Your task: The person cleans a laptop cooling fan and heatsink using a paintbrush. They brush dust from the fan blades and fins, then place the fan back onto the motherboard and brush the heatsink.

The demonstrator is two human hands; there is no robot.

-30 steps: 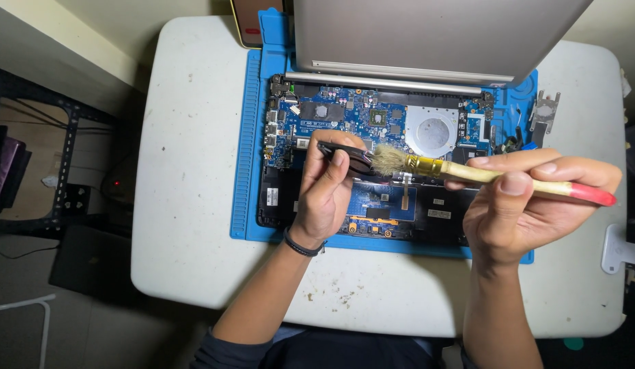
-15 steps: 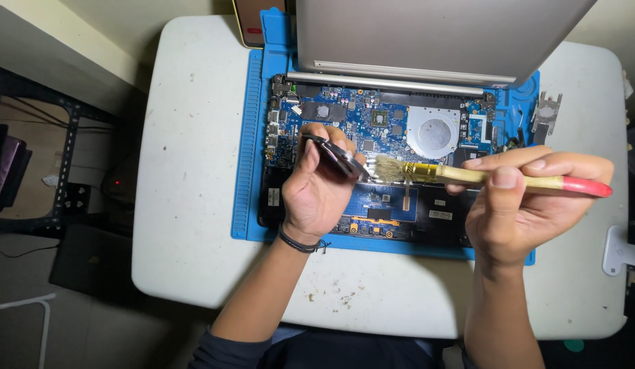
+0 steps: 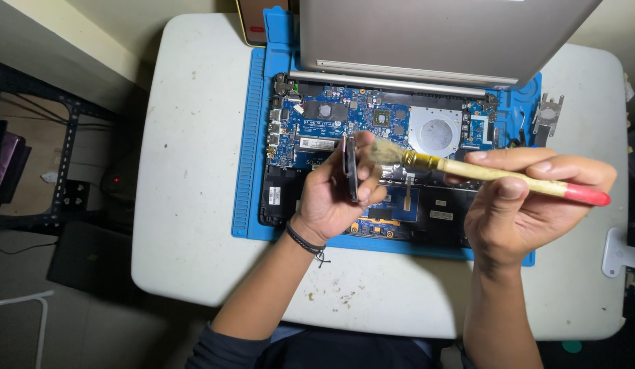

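An opened laptop (image 3: 372, 130) lies on a blue work mat (image 3: 252, 137), its blue circuit board and round fan exposed and its grey lid tilted up at the back. My left hand (image 3: 334, 191) holds a small flat dark part (image 3: 349, 167) upright on edge above the laptop's lower half. My right hand (image 3: 529, 201) grips a paintbrush (image 3: 481, 171) with a pale wooden handle and red end. The brush's bristles touch the dark part's upper edge.
The mat sits on a white table (image 3: 187, 205) with specks of dirt near its front edge. A small metal bracket (image 3: 548, 113) lies at the mat's right side. A dark metal rack (image 3: 51, 157) stands left of the table.
My left hand has lifted the dark part off the laptop and turned it upright on edge. The brush has followed, its bristles now at the part's top.
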